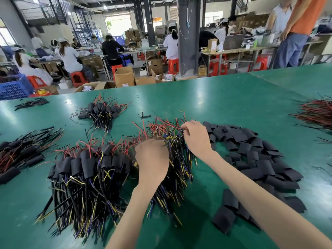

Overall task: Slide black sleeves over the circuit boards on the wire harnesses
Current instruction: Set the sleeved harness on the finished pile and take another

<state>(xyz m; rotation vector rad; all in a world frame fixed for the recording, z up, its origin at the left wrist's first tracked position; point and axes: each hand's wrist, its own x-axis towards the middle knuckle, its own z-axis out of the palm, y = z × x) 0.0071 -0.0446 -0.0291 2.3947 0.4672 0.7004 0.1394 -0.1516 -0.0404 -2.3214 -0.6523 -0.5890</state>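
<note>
A heap of unsleeved wire harnesses (167, 133) with red, black, yellow and blue wires lies in the middle of the green table (224, 97). My left hand (152, 159) rests on top of this heap with its fingers curled into the wires. My right hand (195, 135) pinches wires at the heap's upper right edge. To the right a pile of flat black sleeves (251, 155) spreads over the table. At the lower left lies a bundle of sleeved harnesses (86, 169), black sleeves side by side. The circuit boards under my hands are mostly hidden.
More sleeved harness bundles lie at the far middle (102, 110) and left edge (21, 151). Red and black wires (318, 114) lie at the right edge. A small yellow rubber band (181, 110) sits beyond the heap. Beyond the table, people work at benches among red stools and cardboard boxes.
</note>
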